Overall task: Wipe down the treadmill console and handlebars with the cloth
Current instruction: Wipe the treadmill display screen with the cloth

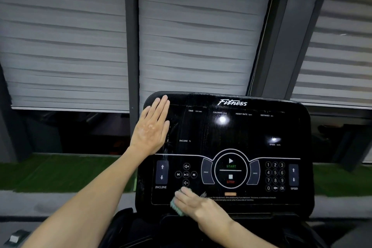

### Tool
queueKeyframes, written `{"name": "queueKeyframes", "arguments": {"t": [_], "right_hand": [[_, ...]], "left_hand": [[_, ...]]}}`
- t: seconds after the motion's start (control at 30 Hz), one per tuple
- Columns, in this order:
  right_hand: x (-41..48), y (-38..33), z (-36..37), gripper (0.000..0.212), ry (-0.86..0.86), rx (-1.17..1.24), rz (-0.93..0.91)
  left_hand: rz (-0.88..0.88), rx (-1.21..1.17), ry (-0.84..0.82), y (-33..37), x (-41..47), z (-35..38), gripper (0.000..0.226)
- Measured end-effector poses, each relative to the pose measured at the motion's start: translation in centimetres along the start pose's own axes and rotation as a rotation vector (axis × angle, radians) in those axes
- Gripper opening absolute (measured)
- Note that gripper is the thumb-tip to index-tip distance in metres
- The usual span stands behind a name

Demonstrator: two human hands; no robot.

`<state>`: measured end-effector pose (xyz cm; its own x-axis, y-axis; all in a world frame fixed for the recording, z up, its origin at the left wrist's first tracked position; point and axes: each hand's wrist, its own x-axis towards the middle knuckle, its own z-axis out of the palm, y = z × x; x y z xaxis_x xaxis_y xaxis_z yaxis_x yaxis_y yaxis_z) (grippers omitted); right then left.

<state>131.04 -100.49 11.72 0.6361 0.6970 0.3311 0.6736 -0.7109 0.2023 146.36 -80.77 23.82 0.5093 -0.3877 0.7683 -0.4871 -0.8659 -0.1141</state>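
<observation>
The glossy black treadmill console (237,133) fills the lower middle of the view, with buttons along its lower half. My left hand (152,130) lies flat, fingers together, on the console's upper left corner and holds nothing. My right hand (198,205) presses a small green cloth (176,206) against the console's lower left edge, just under the volume buttons. Most of the cloth is hidden under my fingers. Wet streaks show on the screen's left part. The handlebars are not clearly in view.
Grey window blinds (66,46) and dark frame posts (131,36) stand behind the console. A strip of green turf (60,173) runs below the windows. The dark treadmill body (141,231) sits under the console.
</observation>
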Motion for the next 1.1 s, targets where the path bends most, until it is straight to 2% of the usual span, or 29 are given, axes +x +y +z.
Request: {"name": "queueKeyframes", "arguments": {"t": [0.07, 0.17, 0.37, 0.47, 0.53, 0.6, 0.7, 0.83, 1.0, 1.1], "right_hand": [[0.5, -0.1, -1.2, 0.061, 0.011, 0.037, 0.040], [1.0, 0.5, -3.2, 0.066, -0.072, 0.287, 0.084], [2.8, 2.3, -10.4, 0.041, 0.381, 0.974, 0.578], [3.1, 4.0, -13.3, 0.026, 0.449, 1.536, 0.784], [3.3, 4.6, -14.5, 0.027, 0.512, 1.819, 0.906], [3.3, 4.7, -15.2, 0.035, 0.576, 2.001, 0.940], [2.9, 4.7, -15.6, 0.035, 0.553, 2.103, 0.915], [2.4, 5.0, -16.2, 0.031, 0.524, 2.085, 0.962], [1.4, 5.2, -16.8, 0.040, 0.479, 2.016, 0.956], [0.4, 5.0, -16.3, 0.045, 0.439, 1.995, 0.906]], "left_hand": [[-0.001, -0.007, -0.005, 0.1, 0.1, -0.2, 0.059], [0.003, -0.007, -0.022, 0.2, 0.2, -0.5, 0.060], [0.061, -0.077, 0.010, 1.2, 1.0, -2.1, 0.058], [0.157, -0.333, 0.064, 3.4, 1.8, -3.7, 0.052], [0.100, -0.633, 0.055, 5.2, 1.9, -5.1, 0.046], [-0.023, -0.906, 0.000, 7.1, 1.8, -6.4, 0.034], [-0.084, -1.111, -0.181, 9.1, 2.0, -7.6, 0.031], [-0.022, -1.042, -0.406, 9.6, 2.4, -7.7, 0.033], [-0.041, -0.992, -0.317, 9.6, 2.5, -8.0, 0.014], [-0.105, -0.954, -0.284, 9.7, 1.9, -8.0, 0.012]]}}
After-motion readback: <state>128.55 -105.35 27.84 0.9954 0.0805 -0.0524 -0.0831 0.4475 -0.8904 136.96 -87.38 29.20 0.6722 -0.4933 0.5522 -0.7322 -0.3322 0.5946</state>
